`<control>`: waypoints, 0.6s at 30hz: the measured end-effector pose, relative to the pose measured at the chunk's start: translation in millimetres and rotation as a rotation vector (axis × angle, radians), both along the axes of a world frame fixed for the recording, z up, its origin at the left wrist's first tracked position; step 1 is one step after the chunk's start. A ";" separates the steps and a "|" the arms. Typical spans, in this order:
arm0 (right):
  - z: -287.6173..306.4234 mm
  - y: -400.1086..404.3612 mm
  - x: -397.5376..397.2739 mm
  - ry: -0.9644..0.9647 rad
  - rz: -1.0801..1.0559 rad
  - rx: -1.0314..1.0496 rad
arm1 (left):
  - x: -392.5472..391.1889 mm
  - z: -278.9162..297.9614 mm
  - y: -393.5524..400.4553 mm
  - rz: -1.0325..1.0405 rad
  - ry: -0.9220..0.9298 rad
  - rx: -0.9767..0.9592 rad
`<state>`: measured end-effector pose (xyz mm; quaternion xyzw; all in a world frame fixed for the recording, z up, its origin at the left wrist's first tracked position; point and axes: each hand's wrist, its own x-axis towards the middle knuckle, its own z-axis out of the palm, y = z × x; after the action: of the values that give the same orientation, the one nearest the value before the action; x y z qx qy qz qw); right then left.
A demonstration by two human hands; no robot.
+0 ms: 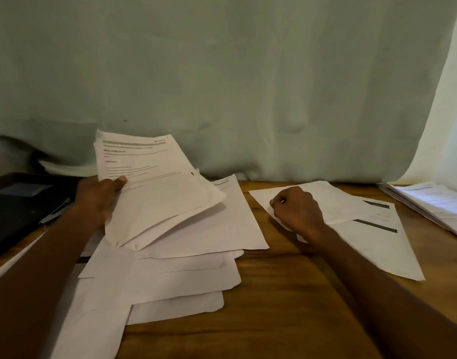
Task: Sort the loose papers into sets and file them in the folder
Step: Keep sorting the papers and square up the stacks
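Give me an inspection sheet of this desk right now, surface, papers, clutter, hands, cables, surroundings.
Surface: wooden table, mostly covered at left.
Job's things: messy loose pile at centre-left; held sheaf lifted above it; two barred sheets at right; dark folder far left, closed.
Clutter: another paper stack at the right edge; pen on the folder.
Hands: left hand grips the sheaf; right hand curled on the barred sheets.
Cables: nothing seen.
Surroundings: pale green cloth backdrop.
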<state>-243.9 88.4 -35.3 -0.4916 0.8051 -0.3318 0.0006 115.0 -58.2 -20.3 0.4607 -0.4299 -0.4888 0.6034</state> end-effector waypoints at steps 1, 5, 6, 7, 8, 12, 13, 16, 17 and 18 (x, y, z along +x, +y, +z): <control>1.2 0.3 2.3 0.029 0.003 -0.009 | 4.5 -1.6 -3.3 0.015 -0.001 0.013; -2.9 -2.6 26.6 -0.034 0.083 -0.024 | 5.0 -0.2 -6.6 -0.022 0.003 0.023; -2.8 -3.9 31.6 -0.068 0.098 -0.017 | 3.9 -0.1 -7.4 -0.035 -0.008 0.019; -2.4 -4.9 36.0 -0.101 0.107 -0.014 | 3.9 -0.7 -8.3 -0.047 -0.018 0.019; -2.4 -4.9 38.7 -0.135 0.113 -0.017 | 3.9 -0.9 -8.0 -0.061 -0.015 0.014; -1.9 -5.8 39.6 -0.334 0.183 -0.029 | 5.6 0.8 -8.3 -0.076 0.010 -0.012; -1.6 -5.9 39.8 -0.391 0.206 -0.019 | 5.3 0.9 -8.2 -0.085 0.017 -0.022; -3.2 -10.0 38.6 -0.480 0.224 -0.030 | 2.3 1.8 -5.5 -0.100 0.029 -0.069; -3.8 -11.4 36.8 -0.528 0.219 -0.080 | 2.2 2.0 -4.8 -0.100 0.038 -0.094; -4.1 -11.6 34.4 -0.599 0.213 -0.143 | 2.3 2.7 -3.8 -0.100 0.047 -0.117</control>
<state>-209.5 76.8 -39.4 -0.4524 0.6878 -0.5155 0.2378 117.3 -62.0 -17.5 0.3909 -0.4659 -0.5030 0.6141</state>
